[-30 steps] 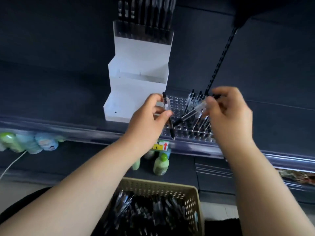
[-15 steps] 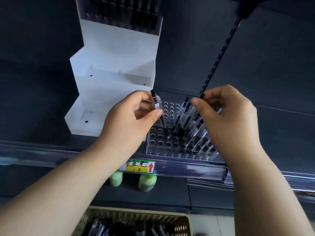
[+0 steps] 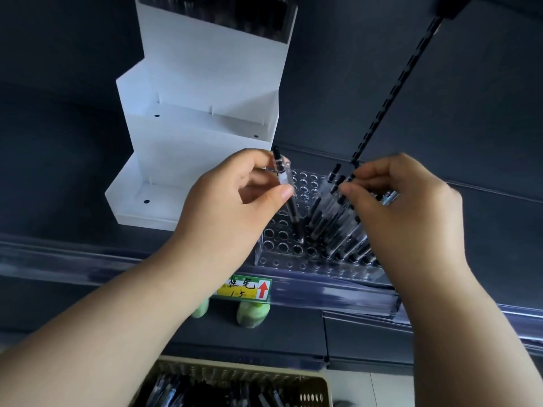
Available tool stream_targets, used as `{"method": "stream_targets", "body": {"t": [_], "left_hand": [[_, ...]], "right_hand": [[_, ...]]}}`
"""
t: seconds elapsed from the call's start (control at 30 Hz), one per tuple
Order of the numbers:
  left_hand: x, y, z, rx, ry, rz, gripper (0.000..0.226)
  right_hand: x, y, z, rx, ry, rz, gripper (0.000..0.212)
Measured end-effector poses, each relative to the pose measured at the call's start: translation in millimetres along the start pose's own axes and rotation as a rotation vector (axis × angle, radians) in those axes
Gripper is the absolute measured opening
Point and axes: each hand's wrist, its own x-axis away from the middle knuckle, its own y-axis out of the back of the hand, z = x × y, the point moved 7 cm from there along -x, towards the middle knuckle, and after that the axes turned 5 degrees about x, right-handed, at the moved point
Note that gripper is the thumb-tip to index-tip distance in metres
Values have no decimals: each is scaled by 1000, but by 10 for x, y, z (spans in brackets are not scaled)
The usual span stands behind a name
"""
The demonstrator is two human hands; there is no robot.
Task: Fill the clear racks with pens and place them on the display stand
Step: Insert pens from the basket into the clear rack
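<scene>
Clear plastic rack (image 3: 282, 243), one, sits right of centre frame on the dark shelf (image 3: 470, 160), just beside the white display stand (image 3: 199, 136), its left half bare holes. Left hand (image 3: 226, 210) pinches one pen (image 3: 286, 189) between thumb and curled fingers, pen tilted, tip down at a hole near the rack's middle. Right hand (image 3: 405, 210) is curled over the racked pens (image 3: 329, 218) filling the right half, thumb and forefinger closed on their tops; which one it grips, cannot tell. Racked pens lean left, overlapped, roughly a dozen, exact count unclear. Stand has three steps; the top one, upper centre, carries a second rack (image 3: 223, 16) of dark pens, the two lower steps hold nothing. One yellow-green price tag (image 3: 245, 289) is on the shelf rail, two green bottles (image 3: 252, 314) below it. One beige basket (image 3: 314, 386) of loose pens (image 3: 205, 395) is at bottom centre. One slotted black strip (image 3: 390, 92) runs to upper right.
</scene>
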Motion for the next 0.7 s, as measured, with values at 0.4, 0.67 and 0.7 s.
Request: {"method": "stream_targets", "body": {"t": [0.4,0.67,0.7], "left_hand": [[51,-429,-104,-166,-186,161,25],[40,-542,48,-379,-220,186,17],[40,-541,42,-392,-237,177,17]], "right_hand": [[59,125,-4,-28,36,-126,12],[66,136,-12,-43,36,-117,12],[66,133,-12,-43,37,-117,12]]}}
